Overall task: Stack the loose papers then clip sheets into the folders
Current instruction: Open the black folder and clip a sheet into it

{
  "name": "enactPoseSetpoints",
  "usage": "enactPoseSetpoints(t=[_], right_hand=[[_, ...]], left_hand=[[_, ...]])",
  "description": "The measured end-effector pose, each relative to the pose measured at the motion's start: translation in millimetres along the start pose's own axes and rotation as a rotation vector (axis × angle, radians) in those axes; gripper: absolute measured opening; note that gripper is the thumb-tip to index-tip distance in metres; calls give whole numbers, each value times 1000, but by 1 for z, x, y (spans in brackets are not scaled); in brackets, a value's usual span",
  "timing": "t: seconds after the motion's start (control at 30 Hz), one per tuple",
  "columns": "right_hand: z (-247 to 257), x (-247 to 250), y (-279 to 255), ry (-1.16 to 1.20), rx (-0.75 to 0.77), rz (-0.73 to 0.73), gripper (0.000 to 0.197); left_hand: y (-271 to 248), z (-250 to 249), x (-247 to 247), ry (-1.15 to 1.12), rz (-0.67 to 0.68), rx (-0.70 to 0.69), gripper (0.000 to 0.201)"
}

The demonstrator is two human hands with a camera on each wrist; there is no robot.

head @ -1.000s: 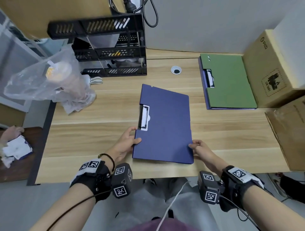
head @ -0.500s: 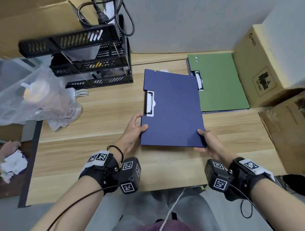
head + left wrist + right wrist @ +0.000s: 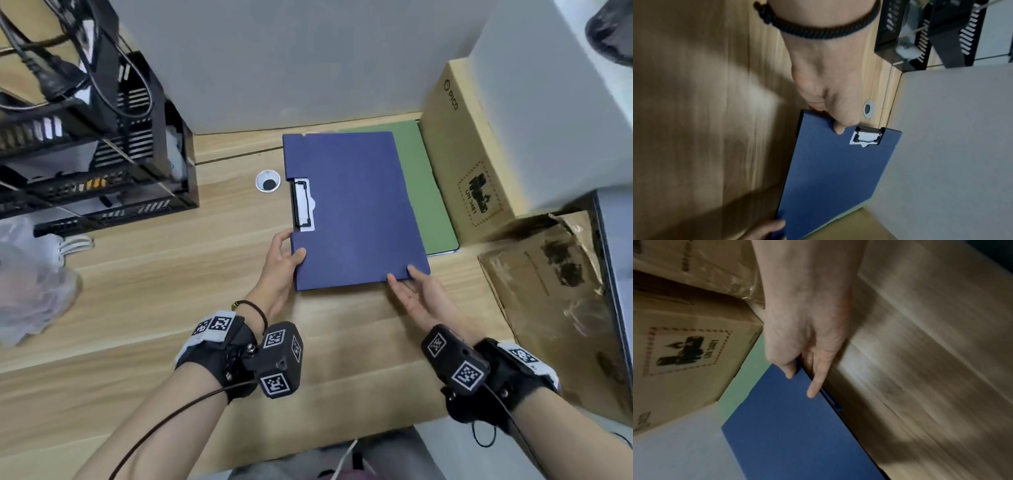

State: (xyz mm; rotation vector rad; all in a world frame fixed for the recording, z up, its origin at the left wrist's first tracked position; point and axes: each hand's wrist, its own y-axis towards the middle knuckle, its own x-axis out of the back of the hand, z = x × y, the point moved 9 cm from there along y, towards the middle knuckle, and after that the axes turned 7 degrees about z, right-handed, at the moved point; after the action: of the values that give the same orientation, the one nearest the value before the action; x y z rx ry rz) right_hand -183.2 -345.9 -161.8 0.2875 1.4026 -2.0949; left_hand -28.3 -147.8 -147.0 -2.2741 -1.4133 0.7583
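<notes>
A closed blue clip folder [image 3: 356,212] lies over most of a green folder [image 3: 433,202] at the back right of the wooden desk; only a green strip shows on the right. The blue folder's metal clip [image 3: 301,204] sits on its left edge. My left hand [image 3: 284,253] grips that left edge just below the clip, thumb on top [image 3: 838,128]. My right hand [image 3: 411,291] holds the near right corner, thumb on the cover [image 3: 790,371] and fingers at and under the edge. No loose papers are in view.
A black stacked tray rack [image 3: 96,164] with cables stands at the back left. A cardboard box [image 3: 479,164] stands against the green folder's right side, a second box [image 3: 555,291] nearer. A plastic bag [image 3: 27,281] lies far left. A cable hole [image 3: 268,181] is left of the clip.
Both hands have carried the blue folder from the near middle of the desk to the back right, where it now covers the green folder.
</notes>
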Motion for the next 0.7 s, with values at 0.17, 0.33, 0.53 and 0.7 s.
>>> enactPoseSetpoints(t=[0.17, 0.33, 0.53, 0.7], right_hand=[[-3, 16, 20, -174, -86, -19, 22], [34, 29, 44, -236, -57, -47, 27], [52, 39, 58, -321, -77, -92, 29], [58, 48, 60, -370, -75, -143, 31]], left_hand=[[25, 21, -24, 37, -35, 61, 40], [46, 11, -43, 230, 3, 49, 49], [64, 5, -53, 326, -52, 30, 51], [71, 9, -54, 482, -76, 25, 56]])
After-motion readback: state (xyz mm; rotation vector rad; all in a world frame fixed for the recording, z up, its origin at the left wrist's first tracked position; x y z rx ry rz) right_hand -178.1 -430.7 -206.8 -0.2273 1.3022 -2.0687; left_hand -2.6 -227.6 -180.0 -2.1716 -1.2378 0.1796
